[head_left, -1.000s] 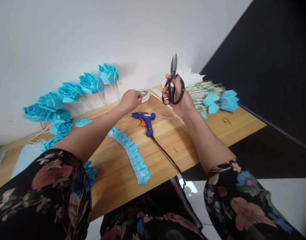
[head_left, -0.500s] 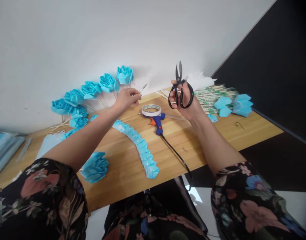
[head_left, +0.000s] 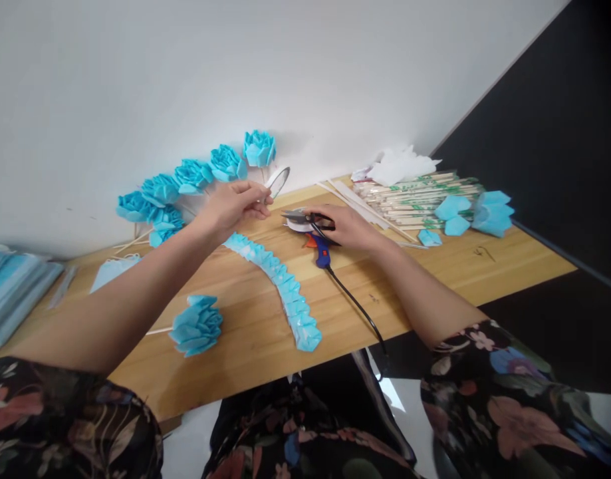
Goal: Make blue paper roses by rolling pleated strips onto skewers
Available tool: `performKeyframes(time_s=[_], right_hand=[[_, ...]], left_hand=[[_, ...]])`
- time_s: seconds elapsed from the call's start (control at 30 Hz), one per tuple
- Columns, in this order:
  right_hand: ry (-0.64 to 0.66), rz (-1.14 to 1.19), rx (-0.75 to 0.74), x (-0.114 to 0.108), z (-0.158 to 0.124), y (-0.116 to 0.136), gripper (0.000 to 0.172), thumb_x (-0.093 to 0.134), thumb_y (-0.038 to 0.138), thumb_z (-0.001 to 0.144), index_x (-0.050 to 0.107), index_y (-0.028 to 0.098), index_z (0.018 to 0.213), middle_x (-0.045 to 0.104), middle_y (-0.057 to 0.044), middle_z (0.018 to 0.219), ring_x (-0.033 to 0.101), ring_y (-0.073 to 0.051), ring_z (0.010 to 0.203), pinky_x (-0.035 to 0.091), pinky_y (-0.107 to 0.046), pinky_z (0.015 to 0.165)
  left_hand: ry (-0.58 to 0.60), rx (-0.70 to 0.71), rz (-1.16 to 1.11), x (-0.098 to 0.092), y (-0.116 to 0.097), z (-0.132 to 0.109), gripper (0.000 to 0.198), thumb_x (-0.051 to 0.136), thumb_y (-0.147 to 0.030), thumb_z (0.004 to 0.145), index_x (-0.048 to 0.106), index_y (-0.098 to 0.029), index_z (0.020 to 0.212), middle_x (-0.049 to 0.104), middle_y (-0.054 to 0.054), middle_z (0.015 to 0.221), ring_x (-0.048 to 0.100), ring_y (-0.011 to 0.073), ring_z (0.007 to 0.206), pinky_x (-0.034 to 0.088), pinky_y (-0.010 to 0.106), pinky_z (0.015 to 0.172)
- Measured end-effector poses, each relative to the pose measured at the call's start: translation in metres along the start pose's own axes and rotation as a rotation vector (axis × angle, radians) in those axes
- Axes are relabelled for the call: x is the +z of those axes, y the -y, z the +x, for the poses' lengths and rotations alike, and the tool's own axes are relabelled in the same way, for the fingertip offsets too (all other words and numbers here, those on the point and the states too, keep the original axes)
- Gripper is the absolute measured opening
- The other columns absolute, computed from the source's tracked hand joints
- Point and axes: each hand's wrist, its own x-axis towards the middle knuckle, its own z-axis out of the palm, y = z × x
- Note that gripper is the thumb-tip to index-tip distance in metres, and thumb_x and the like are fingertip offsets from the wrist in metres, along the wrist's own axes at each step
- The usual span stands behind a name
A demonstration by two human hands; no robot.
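My left hand (head_left: 238, 206) pinches a thin white roll of tape (head_left: 277, 183), tilted up above the table near the wall. In my right hand (head_left: 352, 227) are black-handled scissors (head_left: 296, 216), held low with the blades pointing left. They lie over a wider tape roll (head_left: 298, 227) and a blue glue gun (head_left: 323, 257) with an orange trigger; my hand hides part of both. Left of the glue gun, a curved strip of pleated light-blue material (head_left: 285, 286) lies on the table. A blue flower (head_left: 198, 324) on a stick is nearer to me.
Several blue flowers (head_left: 193, 174) on sticks lean by the wall. Bundled wooden sticks (head_left: 409, 199), white sheets (head_left: 402, 165) and blue petals (head_left: 453, 214) occupy the right side. Folded blue-grey material (head_left: 16, 286) sits far left. The gun's cord (head_left: 358, 306) runs over the table's front edge.
My right hand has lowered the scissors from upright above the table down over the glue gun and wider tape roll. The tape roll in my left hand has turned, showing more of its ring.
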Motion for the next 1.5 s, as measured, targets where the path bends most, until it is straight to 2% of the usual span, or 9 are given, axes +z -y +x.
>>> performKeyframes(time_s=[0.2,0.37,0.47,0.53,0.63,0.73,0.9,1.3,1.5], right_hand=[[-0.082,-0.050,-0.015,-0.002,0.015,-0.002,0.044,0.062,0.018,0.085,0.065,0.019,0.129,0.073,-0.009,0.120,0.069,-0.023,0.103,0.051,-0.033,0.089],[-0.141,-0.205,0.266,-0.013,0.029,-0.011,0.041,0.066,0.024,0.083,0.069,0.020,0.124,0.075,-0.007,0.104,0.068,-0.025,0.093,0.048,-0.033,0.080],[-0.268,-0.112,0.323,-0.018,0.026,0.009,0.044,0.073,0.034,0.079,0.069,0.021,0.121,0.073,-0.006,0.097,0.067,-0.023,0.088,0.049,-0.031,0.074],[-0.301,0.141,0.285,-0.021,0.018,0.036,0.047,0.072,0.039,0.082,0.065,0.021,0.124,0.071,-0.004,0.088,0.065,-0.018,0.075,0.048,-0.026,0.063],[-0.052,0.535,0.206,-0.022,0.002,0.083,0.053,0.065,0.057,0.088,0.059,0.022,0.128,0.070,-0.003,0.086,0.056,-0.011,0.055,0.045,-0.023,0.049],[0.184,0.688,0.136,-0.017,-0.011,0.116,0.063,0.064,0.069,0.085,0.062,0.018,0.121,0.069,-0.006,0.084,0.054,-0.009,0.053,0.044,-0.021,0.045],[0.378,0.729,0.167,0.000,-0.015,0.130,0.063,0.062,0.071,0.085,0.068,0.015,0.114,0.063,-0.003,0.076,0.049,-0.008,0.050,0.037,-0.018,0.039],[0.348,0.785,0.205,0.013,-0.014,0.133,0.068,0.063,0.072,0.084,0.068,0.011,0.114,0.058,-0.001,0.074,0.054,-0.010,0.055,0.040,-0.018,0.036],[0.340,0.797,0.150,0.015,-0.015,0.135,0.063,0.060,0.069,0.089,0.069,0.011,0.113,0.058,0.001,0.069,0.047,-0.006,0.044,0.039,-0.019,0.037]], left_hand=[[-0.041,-0.055,-0.087,-0.031,0.004,-0.031,0.013,0.068,-0.023,0.088,0.068,-0.010,0.084,0.072,0.006,0.086,0.068,0.0100,0.064,0.055,0.020,0.061],[-0.056,-0.073,-0.144,-0.040,0.011,-0.053,0.015,0.069,-0.024,0.088,0.069,-0.010,0.084,0.073,0.007,0.086,0.069,0.0110,0.066,0.056,0.022,0.065],[-0.040,-0.081,-0.179,-0.040,0.013,-0.064,0.019,0.071,-0.027,0.089,0.069,-0.009,0.083,0.073,0.007,0.086,0.069,0.0112,0.066,0.057,0.022,0.067],[-0.021,-0.071,-0.201,-0.040,0.014,-0.071,0.021,0.073,-0.030,0.088,0.069,-0.009,0.084,0.073,0.008,0.088,0.069,0.0116,0.068,0.058,0.023,0.067],[-0.016,-0.042,-0.223,-0.040,0.017,-0.079,0.024,0.075,-0.033,0.087,0.070,-0.010,0.086,0.074,0.008,0.092,0.070,0.0119,0.071,0.058,0.024,0.070],[0.005,-0.020,-0.219,-0.039,0.018,-0.085,0.027,0.076,-0.038,0.086,0.071,-0.011,0.089,0.074,0.008,0.095,0.071,0.0126,0.075,0.059,0.025,0.075],[0.030,0.011,-0.202,-0.034,0.016,-0.093,0.032,0.077,-0.043,0.085,0.072,-0.012,0.091,0.075,0.008,0.087,0.071,0.0137,0.076,0.059,0.028,0.080],[0.052,0.052,-0.170,-0.030,0.017,-0.106,0.040,0.082,-0.049,0.078,0.073,-0.013,0.092,0.076,0.008,0.083,0.072,0.0160,0.079,0.059,0.030,0.083],[0.067,0.107,-0.118,-0.031,0.019,-0.109,0.038,0.081,-0.049,0.078,0.073,-0.015,0.094,0.076,0.007,0.088,0.072,0.0166,0.083,0.058,0.031,0.086]])
